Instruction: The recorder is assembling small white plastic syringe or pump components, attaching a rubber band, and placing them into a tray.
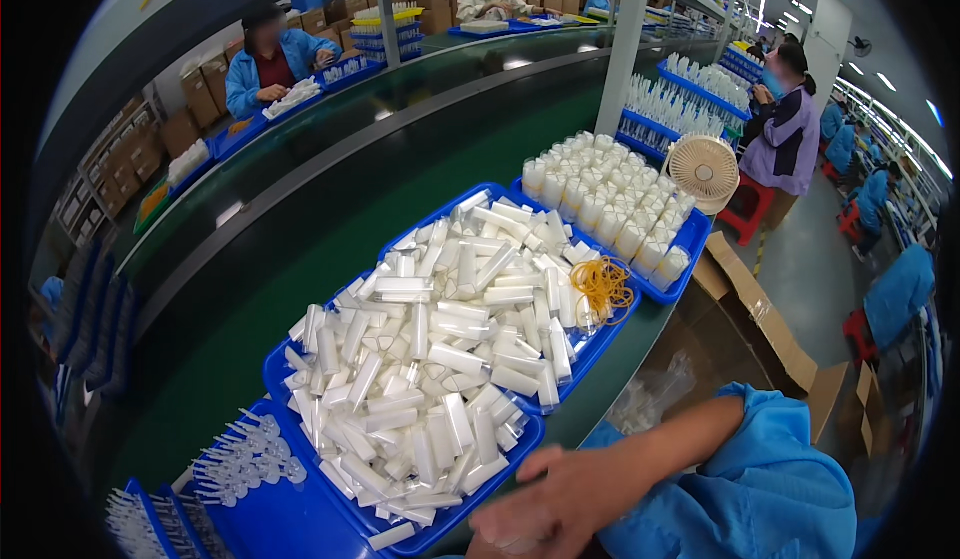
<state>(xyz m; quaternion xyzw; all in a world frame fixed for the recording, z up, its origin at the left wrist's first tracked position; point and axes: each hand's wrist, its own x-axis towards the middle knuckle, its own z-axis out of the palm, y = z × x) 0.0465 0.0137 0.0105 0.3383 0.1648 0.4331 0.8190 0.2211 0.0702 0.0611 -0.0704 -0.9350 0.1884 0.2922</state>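
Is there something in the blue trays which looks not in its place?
Perhaps the tangled yellow rubber bands: they lie in the right corner of a blue tray, among loose white pieces, unlike those in kind and colour.

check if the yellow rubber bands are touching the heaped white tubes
Touching. The head view shows the yellow rubber bands lying in a loose tangle on top of the white tubes, with tubes visible around and beneath the loops.

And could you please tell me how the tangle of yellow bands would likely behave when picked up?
The yellow bands are probably floppy, since their thin loops curve every which way. Lifting one may drag others along, as the loops overlap in a tangle. The bunch is likely light, given how slender each strand looks.
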